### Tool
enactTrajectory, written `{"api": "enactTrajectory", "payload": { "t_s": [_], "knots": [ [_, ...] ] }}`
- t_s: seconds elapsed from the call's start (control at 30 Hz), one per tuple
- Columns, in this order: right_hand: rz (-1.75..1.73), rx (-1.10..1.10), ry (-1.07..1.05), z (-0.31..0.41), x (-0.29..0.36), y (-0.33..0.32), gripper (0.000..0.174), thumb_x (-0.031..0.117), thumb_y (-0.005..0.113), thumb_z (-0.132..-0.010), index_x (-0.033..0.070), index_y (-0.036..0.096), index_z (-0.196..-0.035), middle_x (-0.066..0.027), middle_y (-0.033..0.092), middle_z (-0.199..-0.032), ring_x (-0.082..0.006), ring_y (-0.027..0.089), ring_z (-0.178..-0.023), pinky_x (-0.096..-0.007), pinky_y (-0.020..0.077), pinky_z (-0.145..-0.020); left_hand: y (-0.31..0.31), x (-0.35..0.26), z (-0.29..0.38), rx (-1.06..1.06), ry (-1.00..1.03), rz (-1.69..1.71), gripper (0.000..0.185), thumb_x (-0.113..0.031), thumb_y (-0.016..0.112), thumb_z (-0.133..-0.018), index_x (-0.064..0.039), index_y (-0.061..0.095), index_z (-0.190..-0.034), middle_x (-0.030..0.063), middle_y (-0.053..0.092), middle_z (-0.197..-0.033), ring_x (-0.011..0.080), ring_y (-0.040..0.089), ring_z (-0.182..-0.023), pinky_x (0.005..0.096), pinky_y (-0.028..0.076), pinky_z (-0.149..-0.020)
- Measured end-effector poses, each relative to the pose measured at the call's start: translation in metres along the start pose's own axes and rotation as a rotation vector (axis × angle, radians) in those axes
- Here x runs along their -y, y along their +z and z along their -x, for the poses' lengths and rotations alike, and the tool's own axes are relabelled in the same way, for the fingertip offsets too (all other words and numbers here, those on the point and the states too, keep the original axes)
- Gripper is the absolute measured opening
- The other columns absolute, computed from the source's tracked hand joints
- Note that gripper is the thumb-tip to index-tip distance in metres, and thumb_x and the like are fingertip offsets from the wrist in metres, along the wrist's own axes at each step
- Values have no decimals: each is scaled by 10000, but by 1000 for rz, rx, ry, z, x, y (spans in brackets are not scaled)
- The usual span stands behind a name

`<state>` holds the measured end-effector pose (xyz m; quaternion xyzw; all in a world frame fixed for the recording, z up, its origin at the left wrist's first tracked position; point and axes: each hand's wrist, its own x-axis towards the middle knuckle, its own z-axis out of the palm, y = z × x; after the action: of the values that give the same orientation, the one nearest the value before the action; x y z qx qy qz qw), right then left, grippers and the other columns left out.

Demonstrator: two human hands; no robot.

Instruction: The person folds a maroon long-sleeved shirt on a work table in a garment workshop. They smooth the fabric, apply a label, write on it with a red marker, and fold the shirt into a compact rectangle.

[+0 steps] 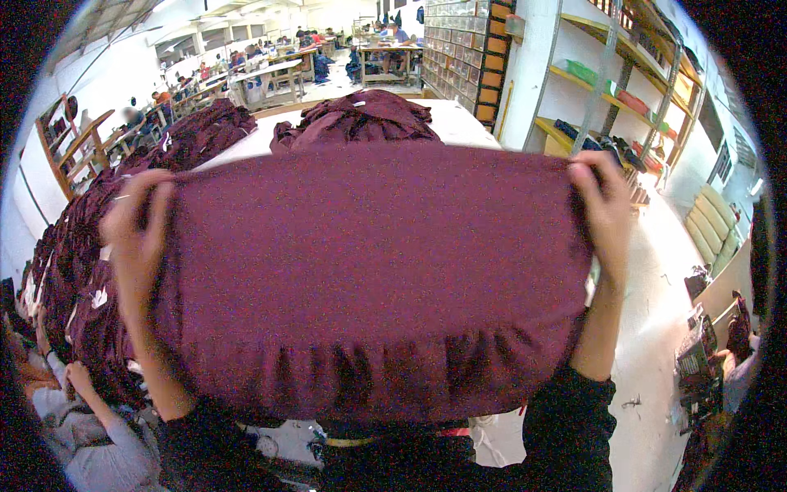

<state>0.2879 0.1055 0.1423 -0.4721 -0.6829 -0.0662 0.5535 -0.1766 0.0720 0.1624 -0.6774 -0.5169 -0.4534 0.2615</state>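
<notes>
A maroon fabric garment (375,246) is stretched wide in front of me, flat above and gathered into folds along its lower part. Its upper left corner is pinched in my left hand (138,215). My right hand (602,203) grips the upper right corner, thumb against the fingers. Behind the raised cloth, a heap of maroon garments (363,114) lies on a white table (464,126). To the left runs a long, tall pile of similar maroon garments (80,277) with small white tags. The cloth hides part of the table and my body.
At lower left a co-worker's arm (92,393) is beside the pile. Another person (738,369) is at the right edge. Metal shelving (590,86) with bundles stands at the right, next to a wall of boxes (455,49). Work tables (270,67) and people fill the background.
</notes>
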Motion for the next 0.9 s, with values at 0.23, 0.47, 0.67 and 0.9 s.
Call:
{"api": "enactTrajectory", "payload": {
  "t_s": [0.23,0.47,0.67,0.9],
  "knots": [
    [-71,471,207,14,-106,82,122,125,515,-787,9,535,-818,-17,522,-761,-109,476,-764,-243,387,-730,134,50,36,536,-226,308,150,-114,513,-866,18,562,-916,159,624,-838,264,597,-798,340,438,-741],
    [-120,293,212,28,-128,94,130,99,510,-759,1,555,-832,-120,573,-827,-223,553,-819,-316,427,-791,160,52,54,430,-238,550,190,-166,637,-786,-13,562,-869,46,614,-800,138,557,-776,298,428,-754],
    [141,328,139,37,-164,165,145,182,536,-801,39,556,-820,-146,558,-839,-325,535,-851,-422,413,-764,226,86,64,597,-259,233,138,-124,580,-805,-15,632,-872,178,635,-885,308,611,-857,347,459,-757],
    [355,444,57,76,-211,194,182,198,457,-831,38,544,-836,-136,527,-865,-323,502,-861,-446,385,-740,282,92,120,516,-194,20,145,-195,533,-852,-80,609,-899,115,593,-906,322,523,-895,439,411,-745]
  ]
}}
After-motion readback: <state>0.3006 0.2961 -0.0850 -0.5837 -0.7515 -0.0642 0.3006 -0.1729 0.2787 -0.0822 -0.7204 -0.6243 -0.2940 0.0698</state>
